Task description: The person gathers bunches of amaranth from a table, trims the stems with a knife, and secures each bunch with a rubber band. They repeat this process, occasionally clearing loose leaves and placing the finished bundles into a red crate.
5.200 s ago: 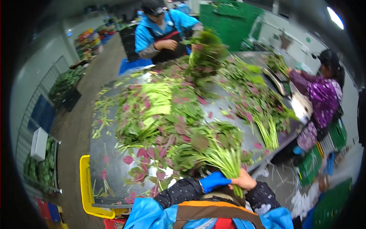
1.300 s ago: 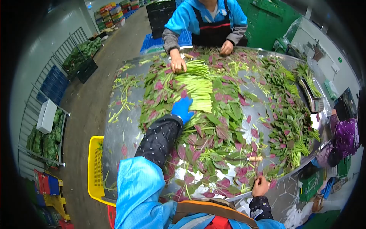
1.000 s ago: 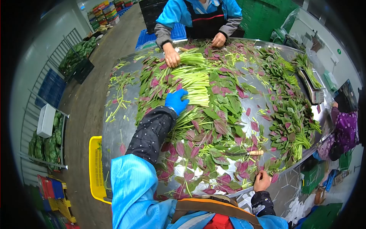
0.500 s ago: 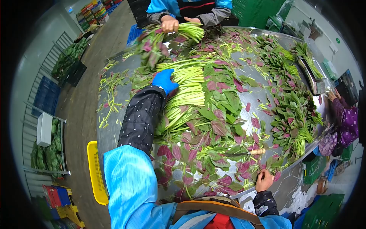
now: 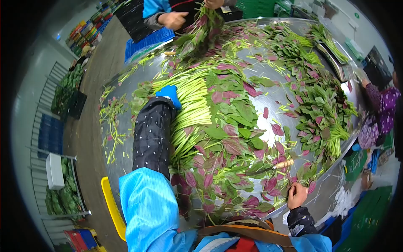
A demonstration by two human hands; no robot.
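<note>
My left hand (image 5: 169,95), in a blue glove, is closed on the left part of a wide pile of pale green amaranth stems (image 5: 191,101). Its fingertips are partly hidden among them. The green and purple amaranth leaves (image 5: 231,109) of this pile point to the right. My bare right hand (image 5: 297,195) rests by the near right table edge, fingers curled at some loose leaves; whatever they hold is hidden. Above it lies a knife (image 5: 283,164) with a wooden handle, its blade partly under leaves.
Bundled greens (image 5: 323,113) line the right side near a scale (image 5: 342,69). Across the table a co-worker's hand (image 5: 173,19) shows beside held greens (image 5: 199,35). Another person in purple (image 5: 388,103) stands at right. A yellow basket (image 5: 111,206) is at lower left.
My left hand has drawn its fingers in on the stems. The co-worker opposite has lifted a bunch, now hanging leaves down. My right hand stays by the edge; the whole view has shifted.
</note>
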